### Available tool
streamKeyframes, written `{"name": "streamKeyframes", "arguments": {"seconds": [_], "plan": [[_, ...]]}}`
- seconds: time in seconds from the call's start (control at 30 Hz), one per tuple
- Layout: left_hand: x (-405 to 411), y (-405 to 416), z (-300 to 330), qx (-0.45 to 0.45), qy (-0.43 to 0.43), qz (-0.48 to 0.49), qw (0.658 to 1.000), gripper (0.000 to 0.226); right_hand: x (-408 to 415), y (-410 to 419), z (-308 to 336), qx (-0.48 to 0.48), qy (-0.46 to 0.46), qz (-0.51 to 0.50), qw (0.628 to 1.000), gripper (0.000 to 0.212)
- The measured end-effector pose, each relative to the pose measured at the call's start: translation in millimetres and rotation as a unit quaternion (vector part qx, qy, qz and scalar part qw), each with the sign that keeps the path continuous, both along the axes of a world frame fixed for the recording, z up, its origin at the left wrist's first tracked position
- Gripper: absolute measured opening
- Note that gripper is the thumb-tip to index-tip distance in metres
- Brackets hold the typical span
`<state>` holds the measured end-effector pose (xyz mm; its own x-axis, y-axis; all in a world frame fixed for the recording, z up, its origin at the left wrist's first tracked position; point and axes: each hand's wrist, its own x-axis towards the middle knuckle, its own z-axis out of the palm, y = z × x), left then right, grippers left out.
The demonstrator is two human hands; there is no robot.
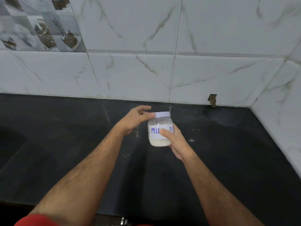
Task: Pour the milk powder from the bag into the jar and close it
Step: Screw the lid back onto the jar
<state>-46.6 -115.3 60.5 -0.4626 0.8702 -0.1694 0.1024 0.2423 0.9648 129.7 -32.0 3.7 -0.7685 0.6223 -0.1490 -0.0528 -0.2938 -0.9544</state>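
— Above the back half of the dark surface, a little toward its right corner, what was there?

— A clear plastic jar, held upright in the air between both hands. It carried a white lid on top and a white paper label with blue handwriting, "MIL" and "PO" readable, the middle letters hidden by a thumb. White milk powder filled only the bottom part of it.

— Which hand had the jar?

— The right hand wrapped the body from the right side and from below, its fingers closed around the jar with the thumb pressed across the label. The left hand sat at the left edge of the lid, thumb tip touching the rim, the other fingers loosely spread and partly behind the lid, so whether they gripped it I could not tell.

— And the surface itself?

— A few white specks of spilled powder lay just right of the jar, and another small scatter nearer the front. Behind ran a wall of white marbled tiles, with a chipped hole at the base toward the right rear corner. A red sleeve showed at the bottom left.
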Motion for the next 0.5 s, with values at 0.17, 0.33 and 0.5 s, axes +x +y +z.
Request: {"name": "streamKeyframes", "arguments": {"seconds": [0.17,0.33,0.5], "plan": [[-13.7,-8.9,1.3,0.009,-0.048,0.025,0.998,0.028,-13.1,-14.0,7.6,0.118,-0.067,-0.084,0.987,0.063],[4.6,-1.8,25.0,-0.047,-0.013,-0.055,0.997,0.057,-22.9,-31.3,12.6,0.218,-0.152,-0.145,0.953,0.073],[16.6,4.5,16.2,-0.086,0.128,0.028,0.988,0.084,-35.3,-51.5,16.7,0.237,-0.192,-0.173,0.936,0.082]]}}
